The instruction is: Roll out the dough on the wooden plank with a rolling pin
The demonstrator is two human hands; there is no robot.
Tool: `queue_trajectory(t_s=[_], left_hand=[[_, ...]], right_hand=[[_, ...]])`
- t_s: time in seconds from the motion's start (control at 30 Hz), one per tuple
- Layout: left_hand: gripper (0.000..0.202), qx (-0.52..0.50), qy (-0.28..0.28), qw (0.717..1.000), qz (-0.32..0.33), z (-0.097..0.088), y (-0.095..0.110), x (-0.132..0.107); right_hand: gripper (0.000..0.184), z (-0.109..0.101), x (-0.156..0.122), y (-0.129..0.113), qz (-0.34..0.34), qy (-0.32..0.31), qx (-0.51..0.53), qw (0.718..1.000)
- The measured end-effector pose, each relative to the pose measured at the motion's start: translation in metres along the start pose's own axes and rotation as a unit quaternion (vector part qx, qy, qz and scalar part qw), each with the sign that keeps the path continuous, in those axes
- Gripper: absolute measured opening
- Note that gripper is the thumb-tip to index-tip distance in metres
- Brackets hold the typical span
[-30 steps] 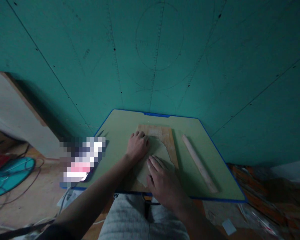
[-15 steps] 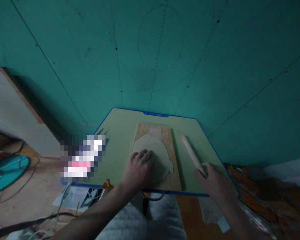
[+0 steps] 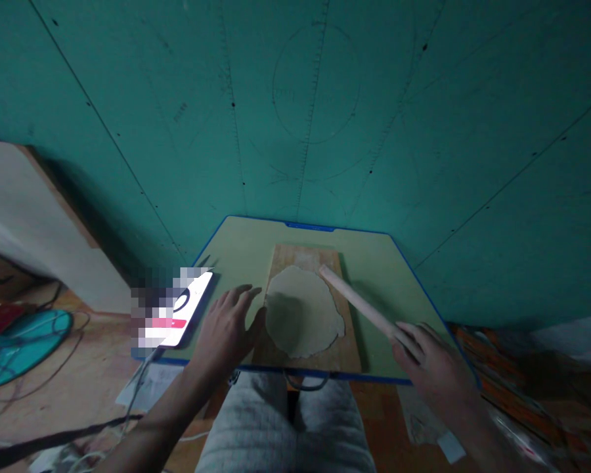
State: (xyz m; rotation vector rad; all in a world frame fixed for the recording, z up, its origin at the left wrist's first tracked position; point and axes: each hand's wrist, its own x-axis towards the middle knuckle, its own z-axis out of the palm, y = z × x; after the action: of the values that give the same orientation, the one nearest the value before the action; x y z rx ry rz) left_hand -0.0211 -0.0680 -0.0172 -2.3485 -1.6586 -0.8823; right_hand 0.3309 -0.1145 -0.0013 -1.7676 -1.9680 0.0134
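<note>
A flat, roughly round sheet of dough (image 3: 303, 315) lies on a wooden board (image 3: 308, 255). My right hand (image 3: 426, 358) is closed around the near end of a wooden rolling pin (image 3: 362, 305), which slants up to the left. The pin's far end is over the dough's upper right edge; whether it touches cannot be told. Beside the board's left edge is my left hand (image 3: 231, 325), fingers apart and holding nothing, with its thumb and fingertips close to the dough's left side.
Under the board is a pale green tabletop (image 3: 246, 246) with a blue rim. A partly blurred tablet (image 3: 190, 309) with a lit screen lies at its left, and a cable runs down from there. A green wall (image 3: 295, 118) rises behind the table.
My left hand has lifted off the dough and moved left to the board's edge. My right hand has swung the rolling pin's far end left, from beside the board to over it.
</note>
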Motion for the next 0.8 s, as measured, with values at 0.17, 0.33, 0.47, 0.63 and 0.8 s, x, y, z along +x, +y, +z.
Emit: queue_trajectory(t_s=[0.17, 0.33, 0.47, 0.63, 0.8], left_hand=[[0.03, -0.036, -0.006, 0.999, 0.021, 0.001, 0.013, -0.004], [0.039, -0.055, -0.03, 0.992, 0.108, 0.019, 0.052, -0.003], [0.046, -0.038, -0.088, 0.988, 0.124, 0.04, 0.078, 0.01], [0.049, -0.028, -0.143, 0.984, 0.099, 0.053, 0.097, 0.04], [0.051, -0.026, -0.132, 0.987, 0.091, 0.064, 0.105, 0.058]], right_hand=[[0.016, 0.004, -0.012, -0.018, -0.075, -0.015, 0.084, 0.994], [0.016, 0.025, -0.017, -0.035, -0.122, -0.041, 0.106, 0.986], [0.018, 0.033, -0.014, -0.034, -0.1, -0.064, 0.112, 0.987], [0.025, 0.036, -0.013, -0.018, -0.037, -0.081, 0.081, 0.993], [0.036, 0.041, -0.013, -0.001, 0.001, -0.111, 0.031, 0.993]])
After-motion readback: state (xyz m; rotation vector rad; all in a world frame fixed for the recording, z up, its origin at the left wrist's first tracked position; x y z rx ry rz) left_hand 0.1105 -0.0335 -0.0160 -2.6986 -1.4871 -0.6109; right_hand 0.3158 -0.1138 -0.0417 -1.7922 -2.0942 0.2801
